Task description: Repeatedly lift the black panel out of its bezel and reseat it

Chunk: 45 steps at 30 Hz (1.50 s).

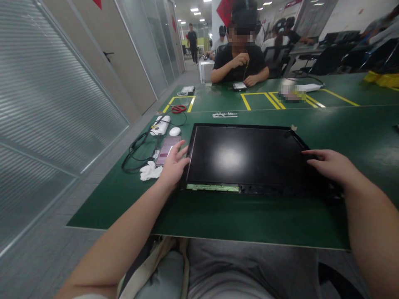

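Observation:
A black LCD screen panel [249, 155] lies face up in front of me, a bright reflection on its glass. Along its near edge, at the left, runs a bare green circuit strip [213, 188]. My left hand [175, 166] grips the panel's left edge, thumb at the frame and other fingers partly spread beyond it. At the opposite side my right hand [332, 164] has its thumb and forefinger on the right edge; its remaining fingers are hidden beneath. A small scrap of tape [293, 128] sticks up at the far right corner.
Left of the panel on the green table [102, 207] lie a phone [167, 150], crumpled tissue [150, 170], a white case [160, 125], black cable [132, 151] and red-handled scissors [178, 109]. White strips [224, 115] lie beyond the panel. A person [240, 62] sits opposite, handling a small device [239, 86].

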### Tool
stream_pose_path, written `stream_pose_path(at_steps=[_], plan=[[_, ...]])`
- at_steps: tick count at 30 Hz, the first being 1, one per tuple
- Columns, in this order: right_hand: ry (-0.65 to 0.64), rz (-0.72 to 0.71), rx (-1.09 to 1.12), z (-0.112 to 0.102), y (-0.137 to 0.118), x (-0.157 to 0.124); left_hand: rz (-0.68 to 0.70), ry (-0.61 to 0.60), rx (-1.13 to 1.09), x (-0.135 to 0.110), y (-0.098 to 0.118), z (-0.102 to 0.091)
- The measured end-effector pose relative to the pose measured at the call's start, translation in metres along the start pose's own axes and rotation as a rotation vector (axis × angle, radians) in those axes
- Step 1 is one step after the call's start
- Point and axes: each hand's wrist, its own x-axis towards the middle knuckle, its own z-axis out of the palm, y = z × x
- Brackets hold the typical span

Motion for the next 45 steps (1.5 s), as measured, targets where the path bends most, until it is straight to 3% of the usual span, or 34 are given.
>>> stream_pose_path(at_steps=[6, 15, 39, 45], plan=[[0.043, -0.065, 0.001, 0.007, 0.011, 0.009, -0.068, 0.22, -0.061, 0.0, -0.007, 0.007], [0.065, -0.112, 0.005, 0.014, 0.02, 0.015, -0.236, 0.311, -0.303, -0.003, 0.001, 0.015], [0.065, -0.084, 0.036, 0.012, 0.009, 0.005, -0.229, 0.17, -0.277, -0.006, 0.006, 0.011], [0.056, -0.095, 0.057, 0.012, 0.007, 0.004, -0.174, 0.038, -0.146, -0.009, 0.008, 0.013]])
